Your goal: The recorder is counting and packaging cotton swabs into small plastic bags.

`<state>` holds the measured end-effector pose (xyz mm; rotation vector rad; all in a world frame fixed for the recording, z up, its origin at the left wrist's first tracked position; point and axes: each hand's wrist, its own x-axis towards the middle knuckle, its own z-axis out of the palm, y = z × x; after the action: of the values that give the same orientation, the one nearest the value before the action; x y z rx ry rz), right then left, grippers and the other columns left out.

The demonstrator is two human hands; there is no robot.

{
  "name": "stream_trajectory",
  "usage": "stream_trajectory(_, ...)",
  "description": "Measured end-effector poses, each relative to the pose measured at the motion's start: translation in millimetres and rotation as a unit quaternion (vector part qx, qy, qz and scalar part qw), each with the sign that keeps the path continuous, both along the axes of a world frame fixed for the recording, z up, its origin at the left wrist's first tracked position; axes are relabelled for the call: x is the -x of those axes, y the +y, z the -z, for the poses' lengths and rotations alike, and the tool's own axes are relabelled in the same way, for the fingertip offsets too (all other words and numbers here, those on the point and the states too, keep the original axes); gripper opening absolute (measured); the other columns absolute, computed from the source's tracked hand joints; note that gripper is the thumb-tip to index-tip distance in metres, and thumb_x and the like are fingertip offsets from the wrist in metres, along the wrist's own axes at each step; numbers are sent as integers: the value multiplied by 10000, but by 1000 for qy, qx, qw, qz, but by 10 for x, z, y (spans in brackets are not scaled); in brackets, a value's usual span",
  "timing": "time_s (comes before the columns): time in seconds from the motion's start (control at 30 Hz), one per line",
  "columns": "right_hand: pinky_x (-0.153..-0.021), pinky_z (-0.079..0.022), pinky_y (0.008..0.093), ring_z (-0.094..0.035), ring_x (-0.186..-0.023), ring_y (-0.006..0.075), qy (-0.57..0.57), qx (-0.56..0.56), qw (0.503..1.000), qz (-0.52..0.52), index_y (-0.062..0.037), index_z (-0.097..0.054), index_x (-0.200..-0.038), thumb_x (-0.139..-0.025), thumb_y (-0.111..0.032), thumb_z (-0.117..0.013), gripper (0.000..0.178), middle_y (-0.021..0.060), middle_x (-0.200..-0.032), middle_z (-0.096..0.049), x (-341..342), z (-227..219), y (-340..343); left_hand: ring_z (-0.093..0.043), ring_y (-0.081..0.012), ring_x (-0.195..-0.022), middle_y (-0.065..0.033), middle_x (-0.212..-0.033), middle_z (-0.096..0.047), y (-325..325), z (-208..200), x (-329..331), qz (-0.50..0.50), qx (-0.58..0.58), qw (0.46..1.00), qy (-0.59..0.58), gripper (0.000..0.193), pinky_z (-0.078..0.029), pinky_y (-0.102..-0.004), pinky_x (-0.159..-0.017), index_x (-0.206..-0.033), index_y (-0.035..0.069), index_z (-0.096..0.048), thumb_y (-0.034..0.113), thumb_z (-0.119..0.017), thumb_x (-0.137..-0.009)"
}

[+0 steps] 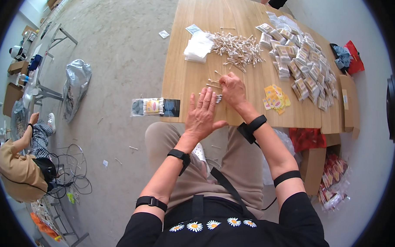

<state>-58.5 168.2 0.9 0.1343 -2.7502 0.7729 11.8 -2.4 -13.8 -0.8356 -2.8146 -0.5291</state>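
My left hand [201,115] lies flat near the table's front edge, fingers stretched and thumb out to the side. Beside its fingertips, a small row of cotton swabs [219,98] shows, partly covered by the hand. My right hand [233,90] is closed in a pinch just to the right. A loose cotton swab [213,81] reaches its fingertips and seems to be held there; the grip itself is partly hidden. Beyond both hands is a large heap of loose cotton swabs [236,48]. Yellow printed cards [276,98] lie right of my right hand.
Filled swab packs [302,61] are piled on the table's right side. Clear bags [199,47] sit at the far left. One swab pack [153,106] rests at the left edge on a dark strip. A cardboard box [315,169] stands below right; another person [23,173] sits far left.
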Motion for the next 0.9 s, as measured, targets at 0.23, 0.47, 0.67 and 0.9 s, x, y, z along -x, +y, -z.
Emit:
stream_trajectory(0.23,-730,-522,428,-647,-806,333,-1,35,999,-17,-45,-697,-853,-852,-56,-645,54,138,-873,-628,-144,-21,-33,-216,-280,-1528,-163,-1615,-292,-18,15,4,2,-2,1000,13,1131,-112,-578,-1224,-1523,0,-342,749,-644,-732)
stream_trajectory(0.47,-750,-541,452,-667,-866,352,-26,2,998,-55,-59,-697,-893,-818,-77,-665,83,144,-912,-626,-122,-95,-46,-232,-271,-1524,-129,-1612,-313,-34,29,-2,3,-3,1000,11,1098,-103,-594,-1219,-1528,31,-358,750,-624,-741)
stream_trajectory(0.67,-804,-535,466,-665,-893,372,-29,-20,999,36,-65,-680,-846,-846,-116,-630,71,162,-947,-635,95,-42,90,-249,-272,-1516,-128,-1600,-331,11,19,3,9,-7,1000,18,1095,-109,-593,-1219,-1524,31,-364,751,-620,-740)
stream_trajectory(0.9,-821,-527,484,-661,-904,380,-84,-19,996,-12,-62,-659,-842,-858,-82,-576,87,181,-911,-663,128,-64,143,-251,-268,-1514,-122,-1599,-331,-4,24,-6,0,-6,1000,22,1097,-110,-591,-1220,-1522,33,-366,753,-622,-737)
